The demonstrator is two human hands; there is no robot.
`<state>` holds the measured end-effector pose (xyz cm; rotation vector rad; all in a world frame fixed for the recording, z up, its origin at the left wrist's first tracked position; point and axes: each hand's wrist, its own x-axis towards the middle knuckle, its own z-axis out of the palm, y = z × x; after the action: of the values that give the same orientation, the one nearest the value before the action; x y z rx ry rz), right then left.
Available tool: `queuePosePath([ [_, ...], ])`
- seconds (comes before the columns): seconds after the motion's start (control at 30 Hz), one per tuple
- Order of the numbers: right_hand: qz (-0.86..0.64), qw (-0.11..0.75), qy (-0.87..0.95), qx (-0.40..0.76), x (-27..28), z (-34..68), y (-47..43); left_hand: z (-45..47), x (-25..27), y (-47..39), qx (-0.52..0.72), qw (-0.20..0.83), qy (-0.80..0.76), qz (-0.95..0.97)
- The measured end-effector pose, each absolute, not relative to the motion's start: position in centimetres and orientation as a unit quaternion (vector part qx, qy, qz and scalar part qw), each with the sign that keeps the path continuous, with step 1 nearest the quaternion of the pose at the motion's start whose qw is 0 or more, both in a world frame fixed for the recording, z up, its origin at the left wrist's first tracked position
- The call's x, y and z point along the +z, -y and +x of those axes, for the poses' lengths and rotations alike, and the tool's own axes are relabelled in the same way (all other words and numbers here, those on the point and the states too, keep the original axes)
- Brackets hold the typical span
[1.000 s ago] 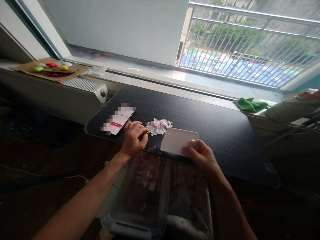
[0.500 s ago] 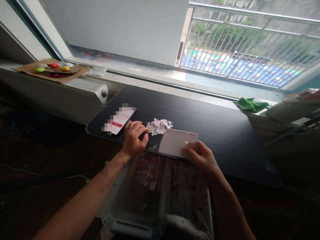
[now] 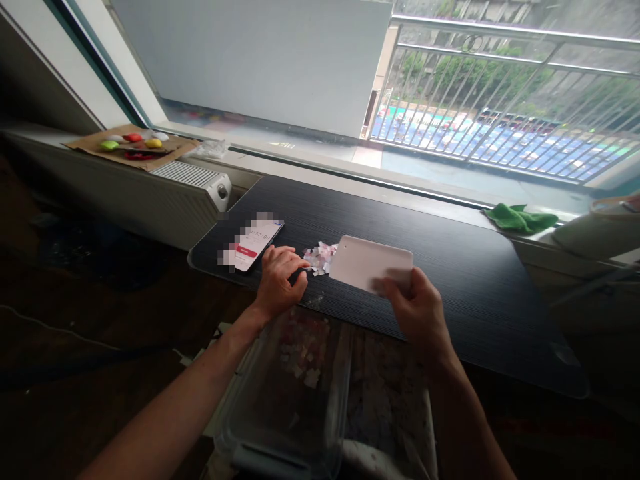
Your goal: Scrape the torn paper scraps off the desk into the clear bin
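On the dark table (image 3: 475,287) lies a small pile of cut paper bits (image 3: 319,257), pale with some pink. My left hand (image 3: 280,280) rests at the left of the pile, fingers loosely bent and thumb apart, with nothing in it; the fingertips reach the pile's edge. My right hand (image 3: 421,307) grips the right end of a flat white plastic scraper (image 3: 367,259), thumb on top. The scraper's left edge covers the right part of the pile. Below the table's front edge, a clear plastic bin (image 3: 344,387) holds more paper bits (image 3: 306,373).
Left of my left hand lies a phone (image 3: 257,240) with a timer on its screen. A green cloth (image 3: 520,218) sits on the sill at the right. Coloured items lie on brown cardboard (image 3: 85,143) above the radiator (image 3: 193,183). A window runs behind the table.
The scraper has moved up and away from the table's front edge and now hides the right side of the pile. My left hand has stayed beside the pile. The whole view has shifted slightly.
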<state>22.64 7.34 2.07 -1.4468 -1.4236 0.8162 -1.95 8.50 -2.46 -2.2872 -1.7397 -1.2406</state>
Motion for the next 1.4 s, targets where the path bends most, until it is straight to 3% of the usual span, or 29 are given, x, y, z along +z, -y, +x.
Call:
queuePosePath([
  [0.37, -0.621, 0.413, 0.624, 0.233, 2.5, 22.1, -7.5, -2.0, -2.4, -8.4, -0.397, -0.002, 0.552, -0.733],
  [1.4, -0.633, 0.364, 0.650, 0.211, 4.0, 22.4, -6.6, -2.0, -2.8, -8.6, -0.404, 0.017, 0.547, -0.733],
])
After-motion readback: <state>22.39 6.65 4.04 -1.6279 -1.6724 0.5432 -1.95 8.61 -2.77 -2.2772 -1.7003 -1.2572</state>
